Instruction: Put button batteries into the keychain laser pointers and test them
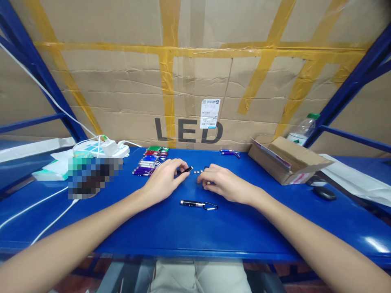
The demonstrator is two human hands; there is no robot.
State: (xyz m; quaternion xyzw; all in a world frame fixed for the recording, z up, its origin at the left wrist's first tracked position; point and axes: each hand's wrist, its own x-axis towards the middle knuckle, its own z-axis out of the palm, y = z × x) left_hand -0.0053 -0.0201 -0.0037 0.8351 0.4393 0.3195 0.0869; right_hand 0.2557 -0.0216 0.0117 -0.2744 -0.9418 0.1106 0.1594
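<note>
My left hand point(166, 179) rests on the blue table point(195, 232), its fingers pinched round a small black pen light point(185, 170) whose tip points right. My right hand point(222, 184) lies just to the right, fingers curled down on the table around a small part I cannot make out. Between the two hands lie a few small silver button cells point(198, 172). A whole black pen light with a key clip point(198, 204) lies on the table just in front of both hands.
A row of several coloured pen lights point(151, 160) lies at the back left, next to a white power strip point(105, 148). Two blue pen lights point(229, 152), an open cardboard box point(285, 158), a water bottle point(302, 129) and a black mouse point(324, 193) are to the right. A cardboard wall stands behind.
</note>
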